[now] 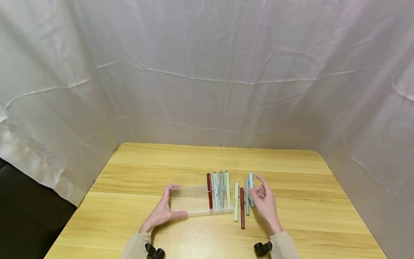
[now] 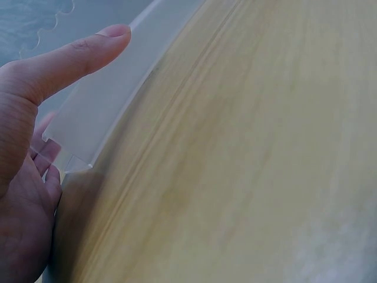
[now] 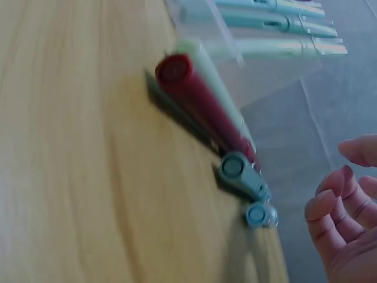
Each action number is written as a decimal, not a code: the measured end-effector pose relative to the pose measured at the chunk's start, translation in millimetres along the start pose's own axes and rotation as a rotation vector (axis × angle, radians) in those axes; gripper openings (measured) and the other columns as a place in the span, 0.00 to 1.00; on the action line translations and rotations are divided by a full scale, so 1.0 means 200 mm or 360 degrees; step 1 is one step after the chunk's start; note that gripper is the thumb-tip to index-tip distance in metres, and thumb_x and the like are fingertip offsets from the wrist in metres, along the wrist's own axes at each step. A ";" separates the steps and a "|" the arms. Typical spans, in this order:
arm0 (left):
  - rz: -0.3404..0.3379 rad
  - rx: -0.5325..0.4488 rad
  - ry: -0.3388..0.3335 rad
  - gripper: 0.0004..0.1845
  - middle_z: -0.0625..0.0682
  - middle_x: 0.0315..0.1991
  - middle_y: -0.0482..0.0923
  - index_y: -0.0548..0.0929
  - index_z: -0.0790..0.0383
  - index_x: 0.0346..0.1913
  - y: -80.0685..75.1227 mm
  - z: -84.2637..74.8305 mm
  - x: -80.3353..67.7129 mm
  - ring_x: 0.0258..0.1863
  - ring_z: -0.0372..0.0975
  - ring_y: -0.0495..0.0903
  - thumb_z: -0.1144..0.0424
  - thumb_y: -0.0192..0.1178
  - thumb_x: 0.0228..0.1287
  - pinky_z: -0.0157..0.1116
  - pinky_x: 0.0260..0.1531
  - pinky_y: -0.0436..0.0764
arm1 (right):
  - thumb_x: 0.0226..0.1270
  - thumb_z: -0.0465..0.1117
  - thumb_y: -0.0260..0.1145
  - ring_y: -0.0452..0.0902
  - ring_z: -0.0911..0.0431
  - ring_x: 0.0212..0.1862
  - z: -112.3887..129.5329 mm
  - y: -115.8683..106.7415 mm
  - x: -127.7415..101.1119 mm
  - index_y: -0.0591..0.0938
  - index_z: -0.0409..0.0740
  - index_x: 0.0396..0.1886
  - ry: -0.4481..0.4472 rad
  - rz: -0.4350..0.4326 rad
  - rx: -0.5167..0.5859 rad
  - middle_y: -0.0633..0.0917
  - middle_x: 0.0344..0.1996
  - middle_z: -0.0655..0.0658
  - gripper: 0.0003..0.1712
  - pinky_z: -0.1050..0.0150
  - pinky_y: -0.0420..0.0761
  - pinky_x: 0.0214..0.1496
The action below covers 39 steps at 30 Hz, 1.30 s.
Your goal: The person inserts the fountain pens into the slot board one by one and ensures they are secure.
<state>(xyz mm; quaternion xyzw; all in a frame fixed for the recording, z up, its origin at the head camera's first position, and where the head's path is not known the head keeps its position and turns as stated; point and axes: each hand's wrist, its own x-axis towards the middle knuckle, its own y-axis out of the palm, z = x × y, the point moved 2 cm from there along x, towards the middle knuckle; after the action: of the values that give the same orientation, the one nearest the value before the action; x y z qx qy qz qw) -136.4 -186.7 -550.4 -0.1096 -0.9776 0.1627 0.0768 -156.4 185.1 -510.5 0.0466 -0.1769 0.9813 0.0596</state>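
Observation:
My left hand grips the left end of a clear plastic box, thumb along the near wall and fingers at the far one. In its right part lie a dark red pen, a light blue pen, a grey-blue pen and a pale green pen, capped ends jutting over the far wall. My right hand is beside a loose light blue pen; in the right wrist view its bent fingers hold nothing and stand apart from that pen's end.
Right of the box, a loose pale green pen, a dark red pen and a teal pen lie side by side on the wooden table. Pale curtains hang behind it and along both sides.

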 end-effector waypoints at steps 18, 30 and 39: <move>0.0002 -0.0007 0.0001 0.53 0.59 0.71 0.63 0.60 0.55 0.70 0.00 -0.01 0.00 0.74 0.58 0.59 0.60 0.83 0.40 0.72 0.73 0.48 | 0.70 0.37 0.67 0.75 0.64 0.27 -0.14 -0.05 0.02 0.67 0.36 0.72 0.0145 0.0124 -0.0163 0.82 0.35 0.39 0.34 0.72 0.80 0.32; -0.0004 -0.0002 -0.0032 0.54 0.59 0.71 0.63 0.60 0.54 0.70 0.00 -0.01 0.00 0.74 0.58 0.59 0.59 0.83 0.40 0.71 0.73 0.48 | 0.69 0.38 0.68 0.70 0.65 0.25 -0.17 -0.05 0.04 0.70 0.38 0.71 0.0164 0.0173 -0.0228 0.81 0.31 0.42 0.33 0.73 0.75 0.29; -0.0001 -0.0003 -0.0024 0.54 0.59 0.71 0.63 0.60 0.54 0.70 0.00 -0.01 0.00 0.74 0.58 0.59 0.60 0.83 0.40 0.72 0.73 0.47 | 0.67 0.36 0.69 0.70 0.66 0.24 -0.18 -0.03 0.05 0.72 0.37 0.69 0.0162 0.0155 -0.0267 0.82 0.29 0.43 0.32 0.74 0.74 0.27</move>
<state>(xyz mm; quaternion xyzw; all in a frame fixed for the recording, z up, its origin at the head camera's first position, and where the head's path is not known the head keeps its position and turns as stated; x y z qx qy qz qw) -135.2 -186.1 -549.1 -0.1082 -0.9783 0.1626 0.0695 -167.7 204.5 -540.5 -0.0170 -0.2574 0.9659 0.0246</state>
